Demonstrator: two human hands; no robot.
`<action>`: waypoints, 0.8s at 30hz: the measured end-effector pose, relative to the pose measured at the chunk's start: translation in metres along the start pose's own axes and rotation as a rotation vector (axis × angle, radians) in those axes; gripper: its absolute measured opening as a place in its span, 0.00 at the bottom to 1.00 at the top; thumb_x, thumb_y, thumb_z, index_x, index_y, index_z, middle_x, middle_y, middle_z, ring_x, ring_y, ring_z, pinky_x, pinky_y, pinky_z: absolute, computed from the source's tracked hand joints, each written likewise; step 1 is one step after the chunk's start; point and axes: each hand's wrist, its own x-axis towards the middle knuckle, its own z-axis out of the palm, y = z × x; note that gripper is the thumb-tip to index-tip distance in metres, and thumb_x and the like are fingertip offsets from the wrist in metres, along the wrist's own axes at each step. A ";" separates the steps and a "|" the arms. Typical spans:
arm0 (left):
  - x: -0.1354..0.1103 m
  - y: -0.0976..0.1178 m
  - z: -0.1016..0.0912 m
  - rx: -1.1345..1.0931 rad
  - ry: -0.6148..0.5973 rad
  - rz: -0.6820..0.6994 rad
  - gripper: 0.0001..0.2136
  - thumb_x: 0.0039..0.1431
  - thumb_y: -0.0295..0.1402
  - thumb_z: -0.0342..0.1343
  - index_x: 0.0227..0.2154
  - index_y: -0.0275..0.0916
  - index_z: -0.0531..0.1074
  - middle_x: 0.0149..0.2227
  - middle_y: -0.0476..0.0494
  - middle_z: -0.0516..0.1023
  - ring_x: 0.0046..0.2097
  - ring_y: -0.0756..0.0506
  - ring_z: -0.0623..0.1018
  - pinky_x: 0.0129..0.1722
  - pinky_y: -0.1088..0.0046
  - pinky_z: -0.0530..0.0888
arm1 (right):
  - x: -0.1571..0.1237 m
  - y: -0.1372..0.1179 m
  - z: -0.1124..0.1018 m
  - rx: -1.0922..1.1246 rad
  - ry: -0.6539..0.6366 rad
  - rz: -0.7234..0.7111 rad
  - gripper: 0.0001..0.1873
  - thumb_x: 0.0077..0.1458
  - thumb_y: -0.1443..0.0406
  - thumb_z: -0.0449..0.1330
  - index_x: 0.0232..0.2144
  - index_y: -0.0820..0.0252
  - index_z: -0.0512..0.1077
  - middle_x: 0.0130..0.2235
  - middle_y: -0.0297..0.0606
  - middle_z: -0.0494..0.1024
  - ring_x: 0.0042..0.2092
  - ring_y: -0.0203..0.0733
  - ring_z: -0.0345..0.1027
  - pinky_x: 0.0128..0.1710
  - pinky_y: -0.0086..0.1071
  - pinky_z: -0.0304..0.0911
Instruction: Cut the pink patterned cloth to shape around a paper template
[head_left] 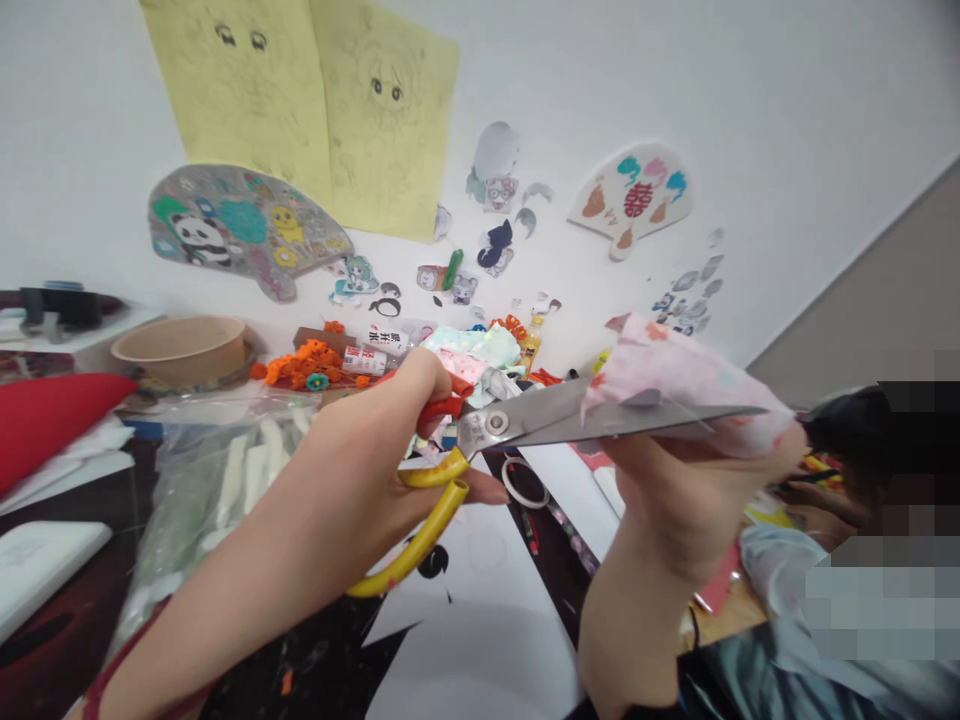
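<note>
My left hand (390, 435) grips a pair of scissors (496, 424) with one red and one yellow handle. The blades point to the right and stand slightly apart, with a pale pink fabric piece (660, 365) between them. My right hand (690, 480) holds this cloth, its fingers partly hidden under the folds. Small orange-red patterns show on the fabric. Both hands are raised above the table, with white paper sheets (472, 640) lying below.
A clear plastic bag (180, 500) with white pieces lies at left, near a round tan container (184, 345). Orange crafted flowers (307, 365) and a fabric heap (472, 347) sit along the wall. Another person (855, 430) is close on the right. A tape-like ring (525, 482) rests mid-table.
</note>
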 end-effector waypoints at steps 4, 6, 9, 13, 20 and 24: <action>0.000 0.001 -0.001 0.009 -0.008 0.001 0.23 0.54 0.53 0.63 0.33 0.44 0.58 0.34 0.44 0.77 0.35 0.39 0.78 0.32 0.62 0.72 | 0.000 0.000 -0.001 -0.041 0.006 0.018 0.24 0.35 0.79 0.73 0.34 0.48 0.86 0.31 0.28 0.85 0.32 0.46 0.80 0.35 0.38 0.80; 0.000 0.000 -0.002 0.020 -0.006 -0.001 0.23 0.55 0.54 0.62 0.32 0.44 0.58 0.35 0.44 0.77 0.35 0.39 0.78 0.32 0.62 0.72 | 0.001 0.001 -0.002 -0.047 -0.001 0.013 0.24 0.35 0.78 0.73 0.34 0.47 0.86 0.30 0.27 0.85 0.31 0.46 0.80 0.34 0.38 0.80; -0.001 -0.002 -0.003 0.045 0.003 0.024 0.22 0.56 0.54 0.61 0.32 0.44 0.58 0.35 0.44 0.77 0.34 0.40 0.77 0.32 0.62 0.72 | 0.001 0.001 -0.003 -0.040 -0.018 0.000 0.26 0.36 0.78 0.72 0.36 0.46 0.86 0.30 0.27 0.85 0.31 0.46 0.80 0.33 0.37 0.79; -0.002 -0.005 -0.003 0.071 0.028 0.078 0.19 0.58 0.50 0.61 0.33 0.43 0.60 0.34 0.45 0.77 0.33 0.42 0.76 0.29 0.65 0.70 | 0.001 0.000 -0.006 -0.059 -0.044 0.006 0.26 0.38 0.78 0.71 0.37 0.46 0.86 0.31 0.27 0.86 0.31 0.46 0.81 0.34 0.38 0.80; -0.002 -0.008 -0.003 0.112 0.033 0.128 0.23 0.56 0.55 0.64 0.34 0.44 0.61 0.32 0.49 0.76 0.30 0.45 0.73 0.27 0.68 0.68 | 0.001 0.001 -0.009 -0.057 -0.051 -0.003 0.23 0.36 0.77 0.74 0.35 0.49 0.86 0.32 0.27 0.87 0.34 0.44 0.82 0.36 0.35 0.82; -0.004 -0.008 -0.003 0.103 0.023 0.120 0.23 0.55 0.54 0.65 0.35 0.44 0.61 0.36 0.47 0.78 0.32 0.44 0.74 0.27 0.70 0.68 | 0.003 0.001 -0.011 -0.034 -0.071 -0.015 0.21 0.33 0.78 0.74 0.32 0.53 0.86 0.31 0.30 0.87 0.33 0.45 0.81 0.36 0.36 0.82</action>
